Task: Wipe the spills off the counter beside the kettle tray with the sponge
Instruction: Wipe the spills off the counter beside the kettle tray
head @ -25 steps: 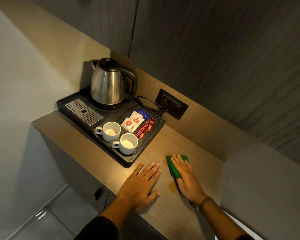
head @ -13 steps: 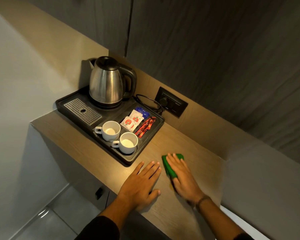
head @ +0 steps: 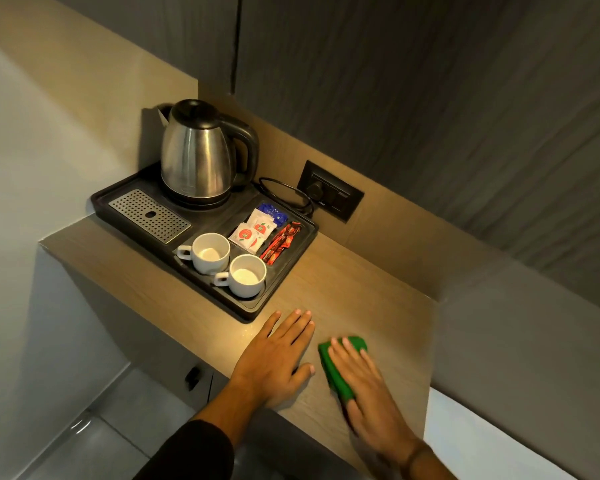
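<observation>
A green sponge lies on the wooden counter to the right of the black kettle tray. My right hand presses flat on the sponge and covers most of it. My left hand rests flat on the counter with fingers spread, just below the tray's near corner and left of the sponge. No spill shows on the bare counter around the sponge; the hand hides what lies under it.
On the tray stand a steel kettle, a metal drip grid, two white cups and sachets. A wall socket with the cord sits behind. A grey wall block bounds the counter at right.
My right hand and the sponge slid toward me along the counter, away from the tray. The brownish mark seen near the hand earlier is no longer visible. My left hand stayed put.
</observation>
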A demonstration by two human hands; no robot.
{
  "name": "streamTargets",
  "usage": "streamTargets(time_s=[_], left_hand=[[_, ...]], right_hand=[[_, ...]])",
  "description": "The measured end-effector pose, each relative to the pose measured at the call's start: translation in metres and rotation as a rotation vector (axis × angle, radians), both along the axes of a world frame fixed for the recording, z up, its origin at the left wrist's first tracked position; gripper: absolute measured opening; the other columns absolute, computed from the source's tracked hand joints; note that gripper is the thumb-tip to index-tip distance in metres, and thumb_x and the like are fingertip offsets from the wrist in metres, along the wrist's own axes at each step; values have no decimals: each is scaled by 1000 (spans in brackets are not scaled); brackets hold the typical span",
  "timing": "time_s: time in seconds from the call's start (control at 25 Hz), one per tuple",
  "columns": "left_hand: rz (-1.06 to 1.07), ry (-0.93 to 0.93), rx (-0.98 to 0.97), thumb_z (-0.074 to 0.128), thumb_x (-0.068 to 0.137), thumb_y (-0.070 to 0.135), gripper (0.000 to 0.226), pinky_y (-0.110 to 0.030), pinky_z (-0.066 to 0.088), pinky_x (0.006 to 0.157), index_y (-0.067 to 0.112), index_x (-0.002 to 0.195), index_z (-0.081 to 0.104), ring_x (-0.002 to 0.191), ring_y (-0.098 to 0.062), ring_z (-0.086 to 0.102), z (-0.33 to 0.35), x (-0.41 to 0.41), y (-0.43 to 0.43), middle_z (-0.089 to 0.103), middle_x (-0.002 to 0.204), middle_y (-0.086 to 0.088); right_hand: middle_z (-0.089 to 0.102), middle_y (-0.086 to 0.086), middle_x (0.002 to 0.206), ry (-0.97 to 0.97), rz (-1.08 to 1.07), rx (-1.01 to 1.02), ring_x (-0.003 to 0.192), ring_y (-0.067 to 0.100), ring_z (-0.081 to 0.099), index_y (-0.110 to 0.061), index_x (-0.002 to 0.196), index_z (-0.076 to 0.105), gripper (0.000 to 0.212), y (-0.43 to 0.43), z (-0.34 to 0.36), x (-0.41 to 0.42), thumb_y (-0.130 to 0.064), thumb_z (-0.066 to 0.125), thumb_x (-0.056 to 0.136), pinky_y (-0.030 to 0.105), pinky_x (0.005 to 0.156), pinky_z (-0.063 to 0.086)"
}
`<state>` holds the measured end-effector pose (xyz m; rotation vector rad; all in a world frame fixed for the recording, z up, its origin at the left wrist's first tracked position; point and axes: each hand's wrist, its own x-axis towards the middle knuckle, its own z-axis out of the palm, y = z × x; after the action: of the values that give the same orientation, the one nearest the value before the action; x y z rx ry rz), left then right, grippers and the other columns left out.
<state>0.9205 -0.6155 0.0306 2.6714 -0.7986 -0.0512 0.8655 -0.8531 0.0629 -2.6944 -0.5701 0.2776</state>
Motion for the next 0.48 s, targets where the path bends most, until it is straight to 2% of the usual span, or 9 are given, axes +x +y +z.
streamTargets(time_s=[0.08, 0.12, 0.24, 0.36, 0.48], left_hand=[[-1, 0, -10, 28, 105, 60, 76, -54, 6, 129, 17, 164, 8, 159, -20, -4, -1, 1, 0, 8, 176, -6], [-3, -2, -9, 28, 105, 60, 76, -54, 6, 129, 17, 164, 8, 159, -20, -4, -2, 0, 0, 7, 176, -5], [-14, 2, 3, 27, 106, 60, 76, -52, 3, 129, 17, 165, 7, 159, -20, -5, -4, 1, 2, 6, 176, -4], [-17, -13, 7, 29, 105, 60, 77, -52, 5, 129, 16, 165, 9, 160, -21, -1, -4, 2, 1, 9, 176, -6], [-15, -13, 2, 29, 105, 61, 77, -53, 7, 129, 16, 165, 9, 160, -21, -1, -6, 1, 1, 10, 175, -6]], right_hand=[[3, -22, 170, 5, 27, -28, 157, 9, 2, -42, 159, 9, 68, -38, -1, -41, -29, 30, 95, 36, 127, -1], [6, -20, 170, -3, -2, -24, 158, 11, 4, -40, 160, 12, 70, -55, 1, -45, -26, 31, 94, 40, 127, 2], [18, 1, 169, -74, -219, 13, 158, 21, 11, -20, 159, 24, 68, -57, 12, -5, -6, 39, 94, 57, 127, 12], [14, 0, 168, -69, -380, 30, 158, 21, 9, -18, 158, 21, 75, -8, 21, 36, 4, 50, 92, 51, 129, 6], [9, -9, 171, -36, -167, 18, 158, 12, 1, -33, 160, 12, 76, 9, 2, -13, -10, 40, 94, 43, 129, -3]])
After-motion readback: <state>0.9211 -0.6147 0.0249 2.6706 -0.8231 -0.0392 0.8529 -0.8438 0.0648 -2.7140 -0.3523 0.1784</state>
